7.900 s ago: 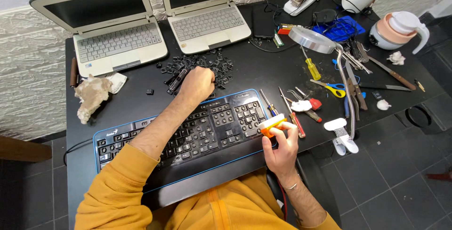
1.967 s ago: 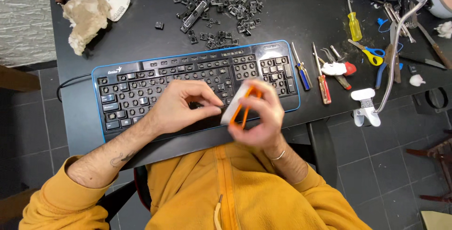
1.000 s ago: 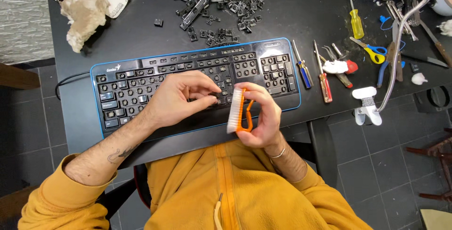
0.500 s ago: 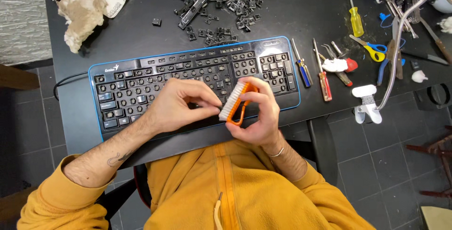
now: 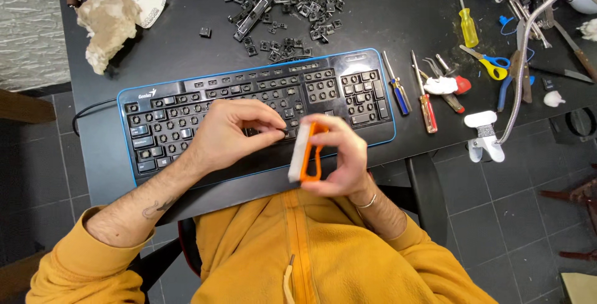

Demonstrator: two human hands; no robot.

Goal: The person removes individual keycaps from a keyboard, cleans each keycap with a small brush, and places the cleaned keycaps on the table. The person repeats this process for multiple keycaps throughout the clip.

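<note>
A black keyboard [image 5: 186, 108] with a blue rim lies on the black desk, with many keycaps off. My right hand [image 5: 339, 154] grips an orange-handled brush [image 5: 305, 153] with white bristles, held upright over the keyboard's near edge. My left hand [image 5: 233, 133] rests over the middle of the keyboard, thumb and forefinger pinched on a small black keycap [image 5: 284, 131] just left of the bristles.
A heap of loose black keycaps [image 5: 280, 11] lies behind the keyboard. Screwdrivers [image 5: 398, 89], pliers and blue-handled scissors [image 5: 488, 61] are spread at the right. A crumpled cloth [image 5: 109, 24] sits at the back left; a clamp lamp's gooseneck [image 5: 519, 74] runs along the right edge.
My right hand has tilted and shifted the brush slightly while my left fingers stay pinched beside the bristles. Several seconds ago my left hand was reaching into the keycap heap.
</note>
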